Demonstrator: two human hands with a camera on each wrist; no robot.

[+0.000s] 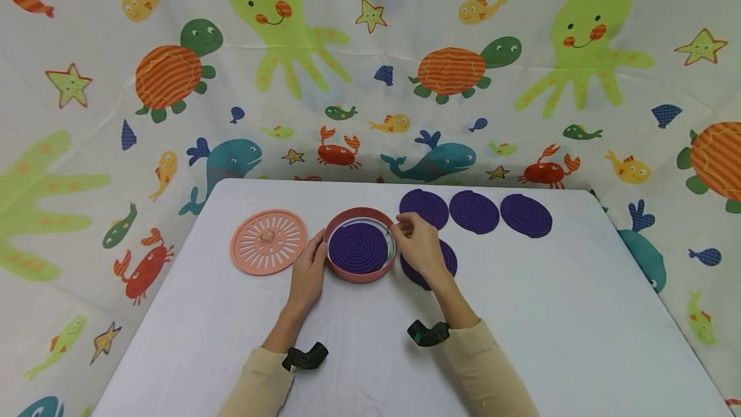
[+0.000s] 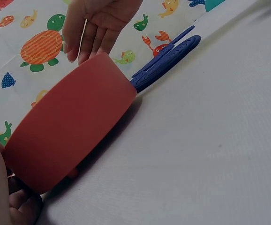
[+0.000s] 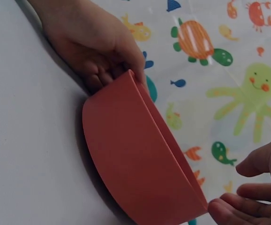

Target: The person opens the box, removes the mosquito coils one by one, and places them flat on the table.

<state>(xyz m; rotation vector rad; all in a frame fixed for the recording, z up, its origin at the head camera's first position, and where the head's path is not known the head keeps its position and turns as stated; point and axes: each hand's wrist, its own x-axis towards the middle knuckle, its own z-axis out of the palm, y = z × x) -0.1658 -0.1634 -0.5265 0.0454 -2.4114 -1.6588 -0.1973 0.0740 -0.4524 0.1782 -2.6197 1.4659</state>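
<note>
A round, coral-red mosquito coil holder (image 1: pixel 360 278) rests on the white table, its wall showing in the left wrist view and right wrist view. Inside it lies a purple mosquito coil (image 1: pixel 357 248), beside a pale inner ring. My left hand (image 1: pixel 309 270) grips the holder's left side, thumb at the rim and fingers curled against the outer wall. At the right rim is my right hand (image 1: pixel 418 244), with thumb and fingers apart and nothing seen between them; its fingertips are at the rim, touching or very near.
Left of the holder lies a slotted coral lid (image 1: pixel 243 256). Three purple coils stand in a row at the back right, among them the rightmost coil (image 1: pixel 526 215). Another coil (image 1: pixel 448 261) lies partly under my right wrist. A sea-animal patterned curtain (image 1: pixel 370 101) hangs behind the table.
</note>
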